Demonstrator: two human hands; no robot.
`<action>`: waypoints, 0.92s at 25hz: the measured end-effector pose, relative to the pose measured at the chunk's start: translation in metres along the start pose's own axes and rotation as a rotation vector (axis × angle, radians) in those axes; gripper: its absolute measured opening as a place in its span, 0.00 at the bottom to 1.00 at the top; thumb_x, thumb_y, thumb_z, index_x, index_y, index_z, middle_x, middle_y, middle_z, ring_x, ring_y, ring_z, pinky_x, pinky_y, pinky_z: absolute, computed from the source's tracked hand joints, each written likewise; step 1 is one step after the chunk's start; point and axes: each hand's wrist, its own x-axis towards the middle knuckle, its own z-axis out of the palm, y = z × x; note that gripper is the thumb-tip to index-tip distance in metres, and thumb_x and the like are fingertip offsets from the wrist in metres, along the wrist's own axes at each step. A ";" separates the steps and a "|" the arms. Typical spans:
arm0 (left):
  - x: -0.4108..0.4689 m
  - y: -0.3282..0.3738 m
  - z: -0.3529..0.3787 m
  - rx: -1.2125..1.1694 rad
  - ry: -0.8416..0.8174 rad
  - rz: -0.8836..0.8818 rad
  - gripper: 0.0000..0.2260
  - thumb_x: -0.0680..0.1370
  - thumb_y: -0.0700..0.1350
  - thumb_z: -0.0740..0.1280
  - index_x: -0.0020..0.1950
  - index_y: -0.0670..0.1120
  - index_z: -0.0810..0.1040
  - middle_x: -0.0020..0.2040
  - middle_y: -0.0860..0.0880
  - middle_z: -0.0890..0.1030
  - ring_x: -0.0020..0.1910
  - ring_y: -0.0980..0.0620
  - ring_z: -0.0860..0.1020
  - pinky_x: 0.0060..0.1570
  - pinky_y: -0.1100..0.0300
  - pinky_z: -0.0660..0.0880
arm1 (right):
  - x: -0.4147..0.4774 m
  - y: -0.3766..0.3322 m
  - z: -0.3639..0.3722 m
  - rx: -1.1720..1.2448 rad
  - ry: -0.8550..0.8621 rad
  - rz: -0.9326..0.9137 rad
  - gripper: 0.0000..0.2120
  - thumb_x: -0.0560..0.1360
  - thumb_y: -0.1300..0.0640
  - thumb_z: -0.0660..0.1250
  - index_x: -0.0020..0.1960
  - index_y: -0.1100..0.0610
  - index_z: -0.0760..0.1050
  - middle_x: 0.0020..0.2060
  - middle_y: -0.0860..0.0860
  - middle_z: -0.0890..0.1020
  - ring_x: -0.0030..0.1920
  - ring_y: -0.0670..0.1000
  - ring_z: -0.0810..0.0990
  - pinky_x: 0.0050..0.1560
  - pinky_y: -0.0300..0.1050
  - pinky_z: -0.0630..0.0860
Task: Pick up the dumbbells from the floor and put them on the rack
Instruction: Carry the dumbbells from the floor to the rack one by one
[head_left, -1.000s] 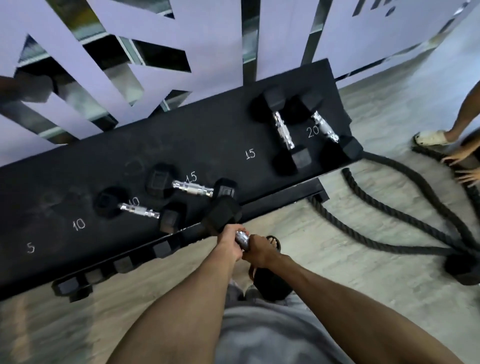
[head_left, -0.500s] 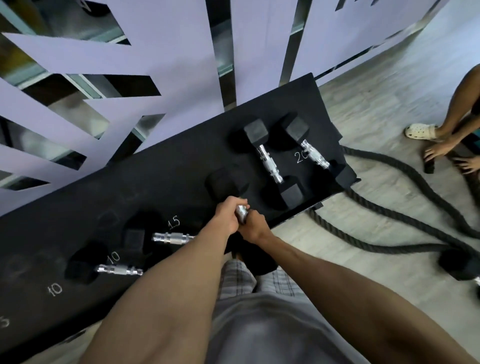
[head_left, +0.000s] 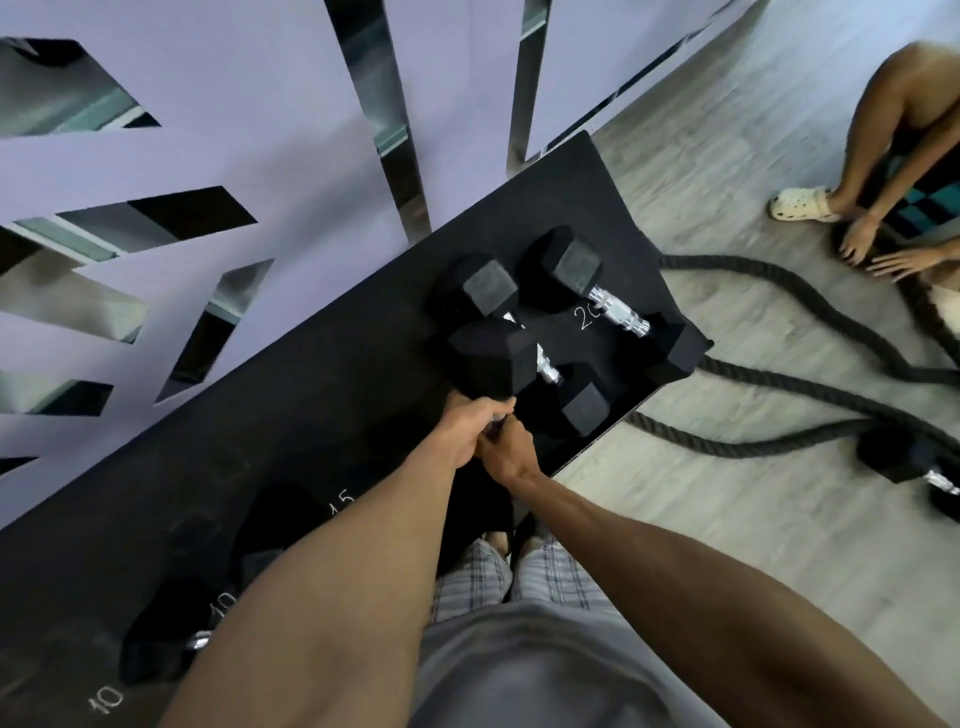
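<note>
Black rubber load (head view): carried dumbbell (head_left: 491, 358), hex heads; far head raised over the rack (head_left: 311, 395), near head hidden beneath the forearms
Left hand (head_left: 467, 426): fingers wrapped round the load's handle, directly behind the far head
Right hand (head_left: 506, 452): wrapped round the same handle, touching the left hand on the side nearer the body
Contact: cannot tell whether the load rests on the rack surface or hangs just above it
Rack occupancy: inner dumbbell (head_left: 584, 410) and outer dumbbell (head_left: 569, 270) lie side by side at the right end, by a chalked "20"; a smaller dumbbell (head_left: 156, 654) lies by a chalked "10" at lower left, partly hidden by the left forearm
Overlap: far head of the load covers part of the inner dumbbell's handle from this angle
Step in hand: judged as placement, the two-handed set-down on the rack
Next move: calls for lowering the load onto the bare strip just left of the inner dumbbell, clear of its handle; seat both heads before letting go
Outstanding: floor dumbbell (head_left: 898, 454) lies on the floor (head_left: 727, 519), against the battle rope (head_left: 779, 405); task judged incomplete
Bystander: another person's hand (head_left: 857, 244) rests at the right edge, well apart from the rack
</note>
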 end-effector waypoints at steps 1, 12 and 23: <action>0.002 -0.001 -0.001 -0.007 0.001 0.015 0.16 0.69 0.36 0.76 0.53 0.43 0.76 0.49 0.42 0.83 0.51 0.44 0.82 0.55 0.53 0.78 | 0.004 0.000 0.001 -0.013 -0.014 0.007 0.16 0.78 0.56 0.65 0.63 0.62 0.72 0.51 0.54 0.81 0.55 0.54 0.81 0.46 0.40 0.71; 0.012 -0.012 -0.015 -0.234 0.104 -0.028 0.24 0.70 0.37 0.76 0.64 0.37 0.74 0.53 0.42 0.82 0.52 0.45 0.81 0.56 0.53 0.77 | 0.019 -0.002 0.009 -0.197 -0.083 -0.097 0.21 0.77 0.55 0.65 0.68 0.60 0.70 0.58 0.58 0.82 0.59 0.59 0.80 0.55 0.46 0.76; 0.037 -0.009 -0.040 -0.393 0.140 -0.170 0.25 0.70 0.37 0.76 0.64 0.33 0.75 0.55 0.36 0.82 0.44 0.44 0.82 0.44 0.54 0.79 | 0.037 -0.013 0.028 -0.306 -0.160 -0.031 0.21 0.78 0.55 0.62 0.69 0.58 0.68 0.56 0.60 0.82 0.57 0.62 0.80 0.50 0.48 0.75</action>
